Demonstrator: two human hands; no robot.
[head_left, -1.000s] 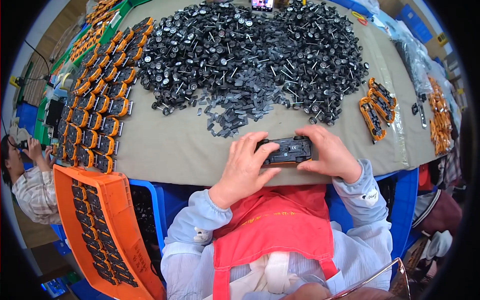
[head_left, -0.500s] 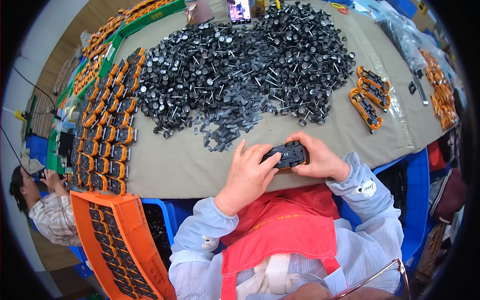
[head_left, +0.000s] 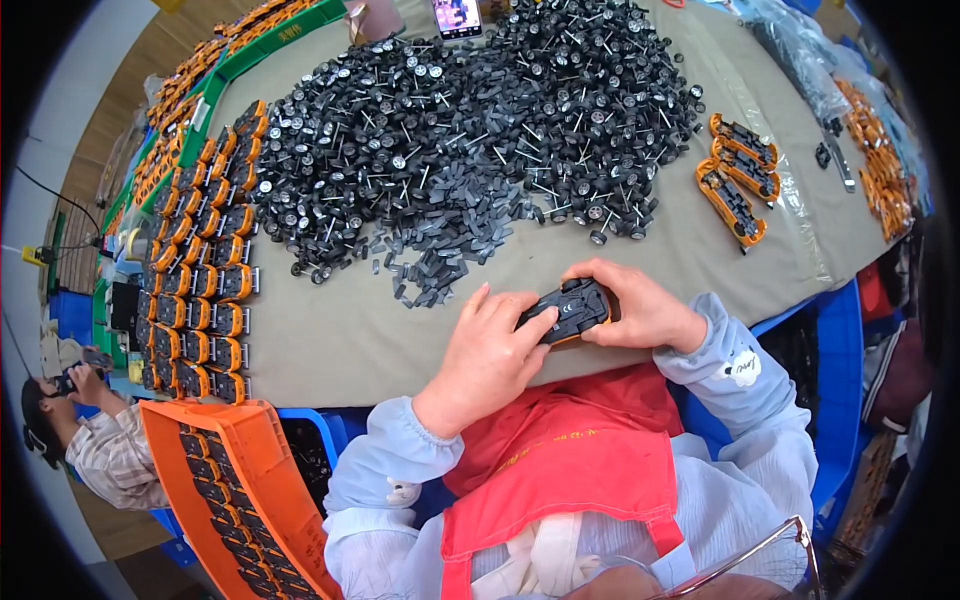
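Head view: right hand point(head_left: 640, 308) grips the car point(head_left: 572, 310); left hand point(head_left: 490, 345) seems to, too. Wheels point(head_left: 440, 120) heap at eleven o'clock from it.

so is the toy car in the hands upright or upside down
Upside down: the toy car shows its black underside on top, orange edge below.

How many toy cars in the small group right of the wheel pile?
3: a near car, a middle car and a far car, bunched together. Any underneath would be hidden.
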